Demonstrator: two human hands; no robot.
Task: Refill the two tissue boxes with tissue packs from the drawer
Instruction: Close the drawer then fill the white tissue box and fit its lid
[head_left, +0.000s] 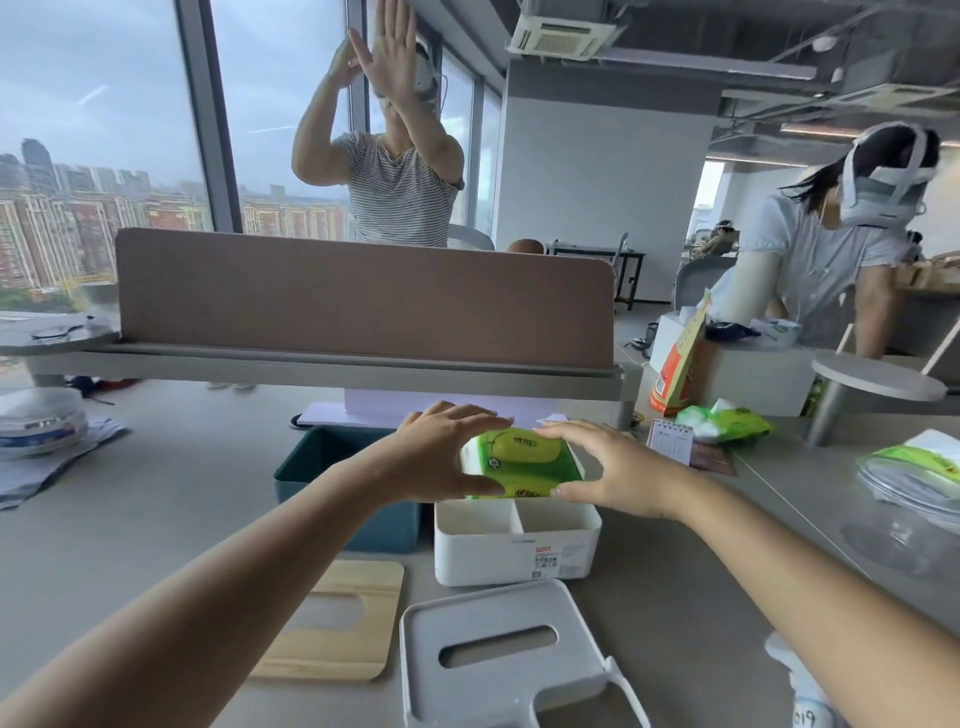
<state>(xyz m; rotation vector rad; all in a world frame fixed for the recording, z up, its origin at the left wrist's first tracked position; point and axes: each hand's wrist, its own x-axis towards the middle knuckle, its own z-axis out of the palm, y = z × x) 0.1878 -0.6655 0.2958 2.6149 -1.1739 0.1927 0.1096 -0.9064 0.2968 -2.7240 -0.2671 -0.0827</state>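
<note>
A green tissue pack (522, 462) sits in the far compartment of the white tissue box (514, 551). My left hand (441, 457) grips its left end and my right hand (608, 467) grips its right end. The box's near compartments look empty. Left of it stands the teal tissue box (322, 467), open and partly hidden by my left forearm. The white slotted lid (509, 654) lies in front of the white box. A wooden slotted lid (332, 623) lies flat to its left. The drawer is not in view.
Another green tissue pack (724, 423) and a small desk calendar (670, 441) lie to the right. A clear container with a green pack (919, 478) is at the far right. A brown divider (363, 296) stands behind. Two other people work beyond the desk.
</note>
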